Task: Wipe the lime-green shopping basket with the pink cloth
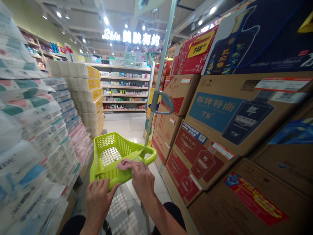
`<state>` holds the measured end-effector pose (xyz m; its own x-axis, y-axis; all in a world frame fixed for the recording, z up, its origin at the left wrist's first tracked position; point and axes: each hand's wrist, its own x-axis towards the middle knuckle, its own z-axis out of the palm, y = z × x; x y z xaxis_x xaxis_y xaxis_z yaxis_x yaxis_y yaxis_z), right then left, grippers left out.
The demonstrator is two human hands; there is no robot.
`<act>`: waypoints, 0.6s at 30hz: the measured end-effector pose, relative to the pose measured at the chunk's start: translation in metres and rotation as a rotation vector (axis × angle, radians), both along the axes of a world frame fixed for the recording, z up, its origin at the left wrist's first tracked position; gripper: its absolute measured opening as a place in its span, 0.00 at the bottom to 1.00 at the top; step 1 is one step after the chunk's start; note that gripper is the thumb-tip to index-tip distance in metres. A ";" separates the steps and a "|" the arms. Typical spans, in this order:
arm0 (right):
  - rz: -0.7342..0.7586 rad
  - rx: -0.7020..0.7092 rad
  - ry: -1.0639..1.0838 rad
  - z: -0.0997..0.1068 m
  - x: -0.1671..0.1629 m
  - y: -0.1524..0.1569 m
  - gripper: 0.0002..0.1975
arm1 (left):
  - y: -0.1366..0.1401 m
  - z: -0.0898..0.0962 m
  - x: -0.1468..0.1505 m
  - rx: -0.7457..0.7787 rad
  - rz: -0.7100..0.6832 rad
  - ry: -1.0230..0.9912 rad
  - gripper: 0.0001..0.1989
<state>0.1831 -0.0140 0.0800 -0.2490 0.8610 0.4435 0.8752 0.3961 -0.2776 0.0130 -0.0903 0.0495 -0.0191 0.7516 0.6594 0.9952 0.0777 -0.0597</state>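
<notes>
The green basket [122, 176] is at the near middle of the aisle, its open side facing up and its near rim drawn towards the person. The left hand [99, 195] has its fingers curled over the near left corner of that rim, with the thumb along the near side. The right hand [143, 178] has its fingers bunched together, pinching a crumpled pink cloth [124, 164] against the top of the rim, to the right of the left hand. A metal pole [158, 78] with a grey loop handle [168, 102] rises just beyond the basket's right end; whether the two are joined is hard to tell. Wrapped packs [46, 117] are piled on the left, and cardboard boxes [212, 107] on the right, so the basket sits in a narrow passage. The likeliest trouble is the basket twisting: the left hand has only one corner, and a hard push from the right hand at the other side could swing the far end into the packs or tip it down. What holds up the basket's underside is hidden, so its steadiness cannot be judged. The cloth could also catch on the slotted wall or slip from the bunched fingers if dragged across an edge, and a loose fold could drop onto the tiled floor [119, 125].
</notes>
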 end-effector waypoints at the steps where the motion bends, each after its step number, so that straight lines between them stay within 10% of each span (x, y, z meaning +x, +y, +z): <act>1: -0.072 -0.027 -0.009 0.005 0.006 0.011 0.14 | -0.001 0.000 0.002 -0.001 -0.002 -0.004 0.14; 5: -0.179 -0.104 -0.023 0.024 0.012 0.039 0.14 | -0.001 0.001 0.019 0.015 0.030 -0.020 0.15; 13: 0.166 -0.038 -0.147 0.020 -0.026 0.011 0.10 | -0.002 -0.001 0.042 0.041 0.022 0.010 0.15; 18: -0.019 -0.141 -0.188 0.031 -0.004 0.052 0.11 | -0.007 -0.003 0.042 0.063 0.039 -0.003 0.17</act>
<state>0.1792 0.0385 0.1113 -0.2989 0.9166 0.2655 0.9239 0.3476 -0.1600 0.0555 -0.0969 0.0462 -0.0497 0.7074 0.7050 0.9915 0.1197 -0.0502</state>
